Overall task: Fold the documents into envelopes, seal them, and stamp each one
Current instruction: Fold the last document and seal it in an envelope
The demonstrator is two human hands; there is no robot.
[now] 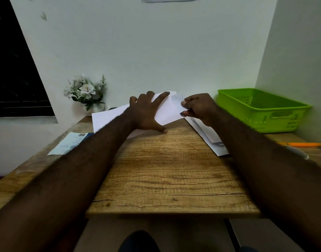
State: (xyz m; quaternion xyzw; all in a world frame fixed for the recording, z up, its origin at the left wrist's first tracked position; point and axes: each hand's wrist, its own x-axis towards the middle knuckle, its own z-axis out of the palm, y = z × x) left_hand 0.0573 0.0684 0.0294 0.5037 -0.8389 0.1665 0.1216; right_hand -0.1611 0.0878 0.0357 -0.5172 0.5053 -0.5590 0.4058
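Status: early stage, judging from the layout. No sealed or stamped envelope is visible. One sheet point(167, 110) lies on the far part of the table point(165, 170), left of the basket point(261, 110). Its right corner is raised, so the first fold appears to be in hand. Inserting, sealing and stamping remain.

Left hand point(147, 110): well left of the basket, fingers straight and spread, pressing the sheet flat.

Right hand point(197, 108): nearer the basket, thumb and fingers pinching the raised corner.

A white stack point(207, 134), probably envelopes, lies under the right forearm, just left of the basket.
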